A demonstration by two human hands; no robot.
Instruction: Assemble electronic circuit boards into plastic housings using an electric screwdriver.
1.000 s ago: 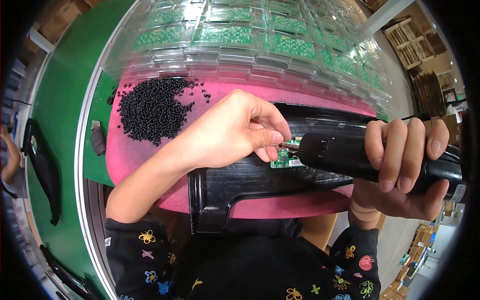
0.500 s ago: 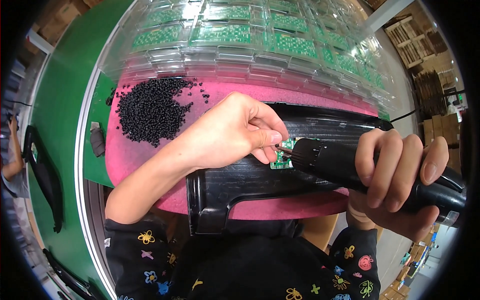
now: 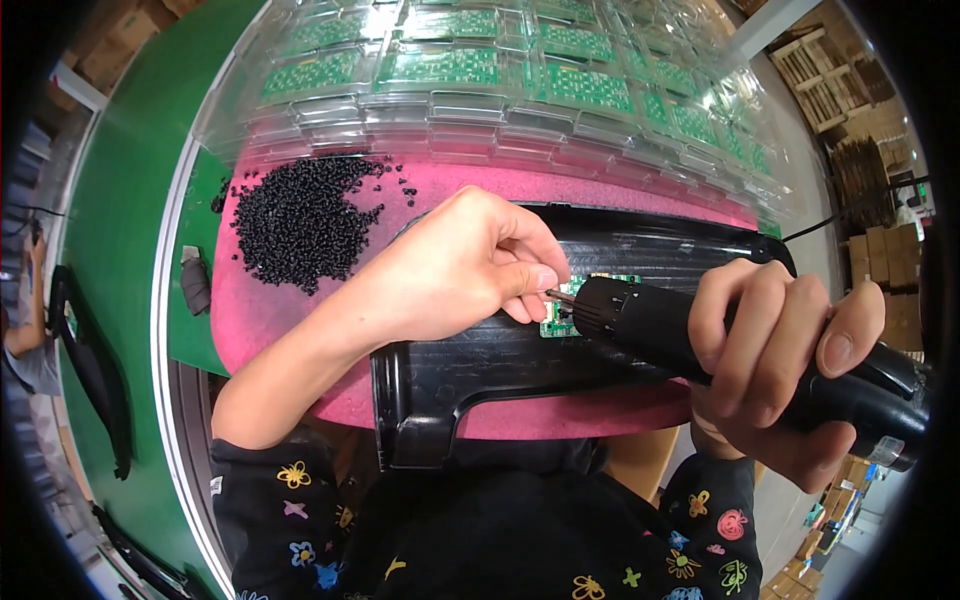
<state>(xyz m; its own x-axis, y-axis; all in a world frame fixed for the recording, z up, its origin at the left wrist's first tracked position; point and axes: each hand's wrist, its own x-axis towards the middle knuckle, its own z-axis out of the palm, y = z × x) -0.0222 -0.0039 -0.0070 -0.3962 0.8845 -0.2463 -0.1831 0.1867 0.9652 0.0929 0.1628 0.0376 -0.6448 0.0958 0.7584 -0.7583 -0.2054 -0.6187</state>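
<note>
My right hand (image 3: 765, 350) is wrapped round a black electric screwdriver (image 3: 655, 318), its thin bit pointing left. At the bit's tip, my left hand (image 3: 485, 265) pinches a small black screw (image 3: 549, 293) between thumb and forefinger; the fingers partly hide it. Just below the bit lies a small green circuit board (image 3: 560, 327), partly covered by the screwdriver's nose and my fingertips. The board rests in a long, glossy black plastic shell (image 3: 490, 365), which lies across the bench in front of me.
A heap of small black screws (image 3: 300, 225) lies on the pink mat (image 3: 275, 320), at the left. Stacked clear plastic trays (image 3: 470, 120) with green boards stand behind. A dark grey object (image 3: 195, 282) sits beside the mat. Another person's arm (image 3: 35, 300) shows at far left.
My right hand has shifted slightly left and down with the screwdriver, bringing its nose closer to my left fingertips. The left hand stays nearly in place, still pinching.
</note>
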